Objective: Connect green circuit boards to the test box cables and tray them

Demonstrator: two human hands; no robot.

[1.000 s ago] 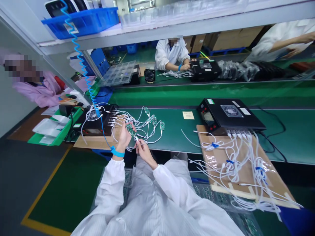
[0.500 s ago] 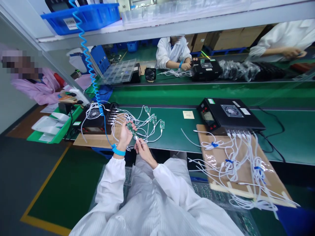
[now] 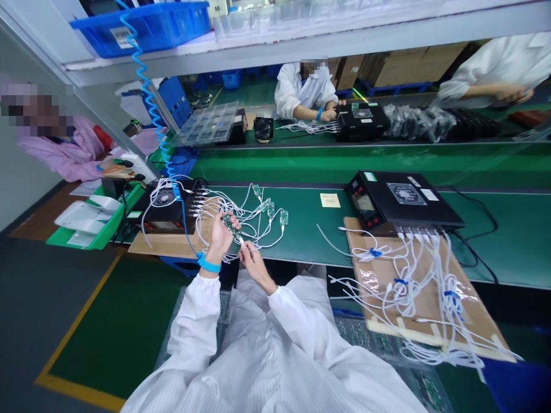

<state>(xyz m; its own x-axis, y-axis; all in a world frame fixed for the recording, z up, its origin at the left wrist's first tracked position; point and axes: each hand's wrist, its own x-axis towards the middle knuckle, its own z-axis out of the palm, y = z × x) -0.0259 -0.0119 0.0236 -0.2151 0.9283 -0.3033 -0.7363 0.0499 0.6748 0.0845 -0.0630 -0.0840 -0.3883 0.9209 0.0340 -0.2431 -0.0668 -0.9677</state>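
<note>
My left hand [image 3: 221, 236] is closed around a green circuit board [image 3: 231, 224], tilted above the bench's front edge. In my right hand [image 3: 253, 261] the fingers pinch the white plug of a USB cable [image 3: 240, 240] at the board's lower end. Whether the plug is fully seated is too small to tell. Just beyond, several more circuit boards [image 3: 271, 210] lie on the green mat with white cables attached. Those cables run to a black tester box [image 3: 161, 215] at the left. A blue wrist strap [image 3: 209, 263] circles my left wrist, tied to a coiled blue cord [image 3: 157, 117].
At right, a second black box [image 3: 402, 201] stands with bundled white cables [image 3: 407, 281] spilling over cardboard [image 3: 477, 321]. A yellowish note [image 3: 329, 200] lies mid-bench. A shelf with a blue bin [image 3: 146, 31] crosses overhead. Co-workers sit opposite and at left beside a green tray [image 3: 81, 241].
My right hand has shifted very slightly up and right with the plug, at the board's end. The left hand keeps its hold on the board.
</note>
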